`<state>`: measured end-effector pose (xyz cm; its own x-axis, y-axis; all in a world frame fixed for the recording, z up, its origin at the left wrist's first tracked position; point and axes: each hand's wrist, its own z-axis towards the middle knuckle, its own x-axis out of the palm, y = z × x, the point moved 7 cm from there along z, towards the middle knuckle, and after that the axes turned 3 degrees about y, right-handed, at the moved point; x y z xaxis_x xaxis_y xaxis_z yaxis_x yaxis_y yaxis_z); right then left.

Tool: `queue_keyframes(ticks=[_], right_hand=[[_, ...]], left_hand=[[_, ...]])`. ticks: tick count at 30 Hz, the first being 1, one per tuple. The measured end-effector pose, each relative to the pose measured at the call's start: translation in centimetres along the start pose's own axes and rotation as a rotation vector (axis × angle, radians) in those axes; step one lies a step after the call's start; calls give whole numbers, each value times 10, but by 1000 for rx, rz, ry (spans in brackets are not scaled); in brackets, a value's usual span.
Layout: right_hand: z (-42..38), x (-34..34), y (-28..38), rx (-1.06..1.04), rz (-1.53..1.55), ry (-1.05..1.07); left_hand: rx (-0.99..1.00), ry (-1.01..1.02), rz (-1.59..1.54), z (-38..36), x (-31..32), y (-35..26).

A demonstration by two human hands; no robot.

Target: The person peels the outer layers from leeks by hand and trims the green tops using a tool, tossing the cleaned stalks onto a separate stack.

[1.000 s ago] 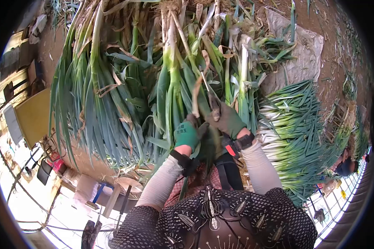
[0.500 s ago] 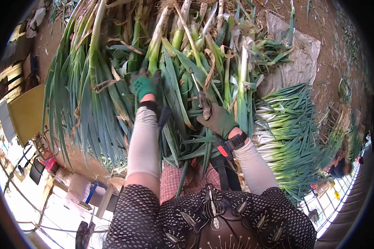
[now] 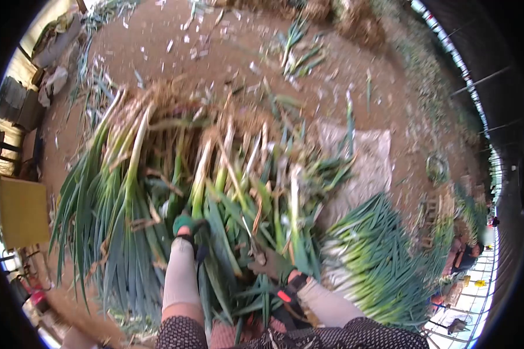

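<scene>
In the head view, my left hand [image 3: 186, 224], in a green glove with dark fingers, reaches among the large leeks [image 3: 133, 168]. It touches their leaves near the middle of the pile, but blur and foliage hide its fingertips. My right hand [image 3: 272, 263], also gloved, is closed around the brown handle of a small knife [image 3: 252, 244]. The knife's narrow blade points up and away from me over the leaves. The large leeks lie with their rooty ends away from me and their green tops towards me.
To the right, a stack of cleaned leeks [image 3: 370, 262] lies with white stems leftwards. Behind it a pale sheet [image 3: 364, 168] covers some soil. Scattered leaves [image 3: 301, 55] lie on the brown ground. A yellow panel [image 3: 23, 212] stands at left; another person [image 3: 467, 256] is at far right.
The camera view has tilted up, showing more ground beyond the pile. My left hand, fingers spread before, now sits lower among the leaves. My right hand still holds the knife.
</scene>
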<state>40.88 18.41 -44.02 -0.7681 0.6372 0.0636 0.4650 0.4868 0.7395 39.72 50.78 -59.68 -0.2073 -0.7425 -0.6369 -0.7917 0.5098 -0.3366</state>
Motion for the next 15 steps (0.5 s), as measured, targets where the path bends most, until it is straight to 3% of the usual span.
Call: queue_keyframes(ticks=[2, 3, 6, 10, 12, 13, 14, 15], right_hand=[[-12, -4, 0, 213, 319, -13], [-27, -7, 31, 232, 552, 18], [-32, -8, 54, 157, 785, 7], [-21, -4, 39, 200, 706, -18], [-25, 8, 46, 246, 541, -34], [-27, 14, 41, 274, 485, -39], [-31, 21, 34, 303, 431, -44], [-30, 29, 25, 281, 330, 33]], left_hand=[[-70, 9, 12, -25, -10, -17], [-79, 0, 81, -27, -9, -17], [-27, 47, 59, -39, -9, -22], [78, 125, 183, -63, 23, -17], [12, 269, -49, -102, 15, -21], [14, 274, -199, -82, 60, 14], [27, 178, -196, -117, 29, -7], [20, 148, -307, -121, 38, -1]])
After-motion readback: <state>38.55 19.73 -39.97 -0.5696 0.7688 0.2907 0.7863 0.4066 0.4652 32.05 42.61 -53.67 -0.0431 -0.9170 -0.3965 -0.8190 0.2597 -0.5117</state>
